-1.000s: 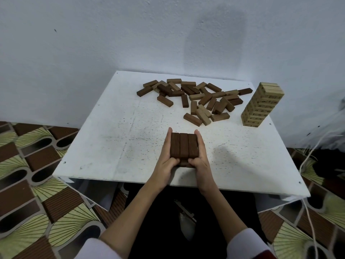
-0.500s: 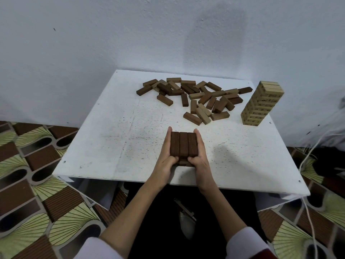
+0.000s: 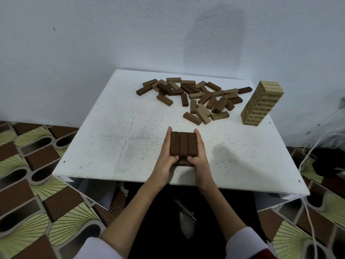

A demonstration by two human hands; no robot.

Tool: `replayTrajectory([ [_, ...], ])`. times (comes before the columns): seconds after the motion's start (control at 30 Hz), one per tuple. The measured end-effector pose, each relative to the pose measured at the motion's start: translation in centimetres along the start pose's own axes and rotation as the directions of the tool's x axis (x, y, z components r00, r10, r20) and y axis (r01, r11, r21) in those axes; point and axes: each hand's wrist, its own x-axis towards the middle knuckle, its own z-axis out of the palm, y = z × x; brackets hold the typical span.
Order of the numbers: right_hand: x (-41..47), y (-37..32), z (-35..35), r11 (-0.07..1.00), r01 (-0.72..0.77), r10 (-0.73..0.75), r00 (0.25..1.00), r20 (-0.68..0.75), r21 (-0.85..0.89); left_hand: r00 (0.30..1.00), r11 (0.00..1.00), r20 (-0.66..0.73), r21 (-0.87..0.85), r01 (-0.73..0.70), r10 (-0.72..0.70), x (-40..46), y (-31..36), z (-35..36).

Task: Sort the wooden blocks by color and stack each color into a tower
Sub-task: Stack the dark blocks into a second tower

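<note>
A low stack of dark brown blocks (image 3: 183,143) stands near the front edge of the white table (image 3: 112,146); its top layer is three blocks side by side. My left hand (image 3: 164,157) presses its left side with straight fingers, thumb against the near end. My right hand (image 3: 200,157) mirrors this on the right side. A tall tower of light blocks (image 3: 262,103) stands at the table's right. A loose pile of mixed dark, medium and light blocks (image 3: 201,98) lies at the back.
The table stands against a white wall (image 3: 168,34). A patterned floor (image 3: 37,202) surrounds it, and white cords (image 3: 308,212) hang at the right. Bare tabletop lies left of the dark stack.
</note>
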Motion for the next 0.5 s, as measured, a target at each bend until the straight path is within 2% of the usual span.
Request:
replayTrajectory([
  [0.13, 0.0, 0.3, -0.1, 1.000, 0.000, 0.000, 1.000, 0.002, 0.002, 1.000, 0.999, 0.013, -0.032, -0.001, 0.002, -0.3, 0.2, 0.0],
  [0.23, 0.1, 0.5, -0.5, 0.995, -0.024, 0.020, 0.999, 0.040, 0.098, 1.000, 0.995, 0.023, -0.097, -0.014, 0.016, -0.9, 0.6, -0.3],
  [0.3, -0.3, 0.4, -1.0, 0.990, -0.023, 0.025, 1.000, -0.010, 0.136, 1.000, 0.997, 0.013, -0.081, -0.014, 0.015, -1.2, 1.3, -0.6],
  [0.43, 0.1, -0.5, -3.6, 0.992, 0.014, 0.016, 0.971, -0.239, 0.122, 0.988, 0.995, -0.142, 0.095, -0.041, 0.055, -0.6, 1.5, -3.9],
  [0.5, 2.6, -1.1, -5.1, 1.000, -0.026, 0.026, 0.959, -0.282, 0.005, 0.965, 0.967, -0.221, 0.238, -0.089, 0.143, 0.9, 1.2, -6.3],
])
